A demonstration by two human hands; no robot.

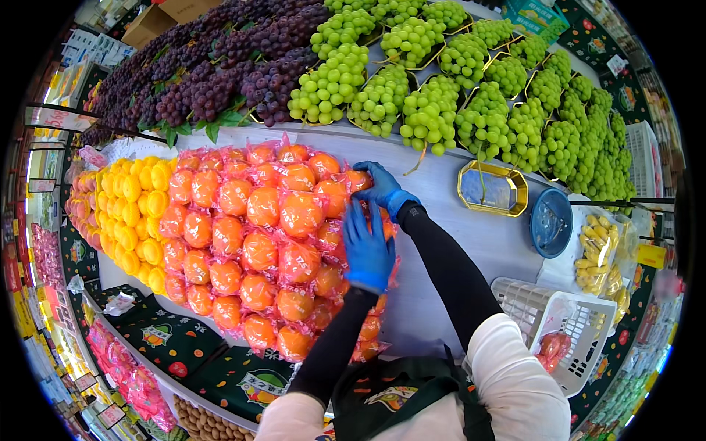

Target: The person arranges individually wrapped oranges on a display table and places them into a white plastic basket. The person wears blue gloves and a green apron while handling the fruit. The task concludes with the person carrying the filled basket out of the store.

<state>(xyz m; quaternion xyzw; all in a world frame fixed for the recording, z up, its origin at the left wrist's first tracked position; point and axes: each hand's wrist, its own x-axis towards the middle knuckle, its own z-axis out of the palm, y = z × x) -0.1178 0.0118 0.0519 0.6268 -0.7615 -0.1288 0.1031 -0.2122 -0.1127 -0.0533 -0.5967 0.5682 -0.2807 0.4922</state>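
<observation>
A large heap of oranges in clear, pink-printed plastic wrappers [259, 205] covers the middle of the display table. My left hand [368, 246], in a blue glove, lies with its fingers spread on the heap's right side. Just above it, my right hand [380, 186], also gloved in blue, curls its fingers around a wrapped orange [358, 181] at the heap's upper right corner. Whether that orange is lifted off the heap cannot be told. The fruit under my left palm is hidden.
Green grapes [429, 113] and dark purple grapes [204, 88] line the far side. Yellow fruit [132, 188] adjoins the oranges at left. At right are an empty gold-rimmed tray [492, 188], a blue bowl [550, 223], bagged bananas [597, 253] and a white plastic basket [579, 353] holding a wrapped fruit.
</observation>
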